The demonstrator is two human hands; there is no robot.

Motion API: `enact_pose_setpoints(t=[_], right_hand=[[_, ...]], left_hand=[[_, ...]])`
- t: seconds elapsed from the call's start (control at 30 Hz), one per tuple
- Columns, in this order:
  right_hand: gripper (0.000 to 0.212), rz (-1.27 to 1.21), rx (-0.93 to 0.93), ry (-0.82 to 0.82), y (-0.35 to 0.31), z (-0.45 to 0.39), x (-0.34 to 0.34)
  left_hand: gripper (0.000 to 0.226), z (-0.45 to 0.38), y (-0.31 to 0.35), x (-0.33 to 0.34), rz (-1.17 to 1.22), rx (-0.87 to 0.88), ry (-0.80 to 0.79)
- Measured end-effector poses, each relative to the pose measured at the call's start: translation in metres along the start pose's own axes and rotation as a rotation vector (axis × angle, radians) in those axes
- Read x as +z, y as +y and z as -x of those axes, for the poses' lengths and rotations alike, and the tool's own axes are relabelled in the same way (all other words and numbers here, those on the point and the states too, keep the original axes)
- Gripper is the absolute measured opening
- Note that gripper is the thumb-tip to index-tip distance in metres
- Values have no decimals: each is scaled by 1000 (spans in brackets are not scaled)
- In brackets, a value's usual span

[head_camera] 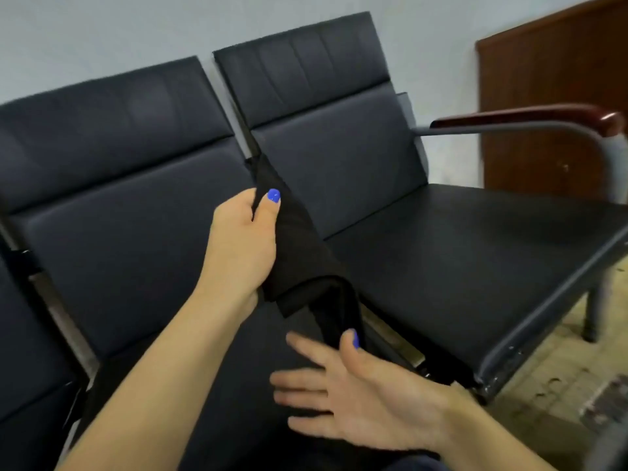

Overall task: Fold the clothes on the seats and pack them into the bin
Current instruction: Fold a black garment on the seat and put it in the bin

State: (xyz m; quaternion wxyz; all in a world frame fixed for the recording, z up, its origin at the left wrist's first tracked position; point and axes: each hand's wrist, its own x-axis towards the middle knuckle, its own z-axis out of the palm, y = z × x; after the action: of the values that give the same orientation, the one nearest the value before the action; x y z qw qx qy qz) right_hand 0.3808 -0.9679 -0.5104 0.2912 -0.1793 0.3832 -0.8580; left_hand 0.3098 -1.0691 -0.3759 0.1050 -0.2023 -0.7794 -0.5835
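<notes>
The left hand is pinching the top of a folded black cloth between thumb and fingers, holding it up over the dark padded seats. The right hand is lying spread flat, palm up, with its thumb touching the cloth's hanging end.

no readable text, no labels, no brands, no numbers

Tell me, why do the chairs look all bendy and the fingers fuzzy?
In the head view the wide lens bends and tilts the seats; the right hand smears at its fingers, probably from motion; the black cloth shows few folds, dark against dark seats.
</notes>
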Motion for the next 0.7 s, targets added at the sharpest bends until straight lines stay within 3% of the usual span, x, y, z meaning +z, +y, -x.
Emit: enact_pose_setpoints(t=[0.1, 0.17, 0.23, 0.33, 0.43, 0.6, 0.7], right_hand=[[138, -368, -531, 183, -17, 23, -16], [118, -483, -810, 199, -31, 51, -23], [90, -535, -947, 263, -37, 86, -31], [52, -553, -1021, 558, -33, 137, -36], [39, -508, -1091, 929, -15, 195, -40], [35, -382, -999, 1385, 24, 287, -33], [44, -319, -916, 1550, 38, 315, -33]], left_hand=[[30, 12, 13, 38, 176, -23, -68], [22, 29, 14, 61, 228, -30, -238], [24, 49, 12, 81, 253, -56, -479], [36, 70, 0, 111, 280, -174, -710], [27, 87, -19, 138, 303, -314, -810], [23, 121, -61, 161, 57, -406, -1090], [30, 129, -79, 157, -78, -397, -1241]])
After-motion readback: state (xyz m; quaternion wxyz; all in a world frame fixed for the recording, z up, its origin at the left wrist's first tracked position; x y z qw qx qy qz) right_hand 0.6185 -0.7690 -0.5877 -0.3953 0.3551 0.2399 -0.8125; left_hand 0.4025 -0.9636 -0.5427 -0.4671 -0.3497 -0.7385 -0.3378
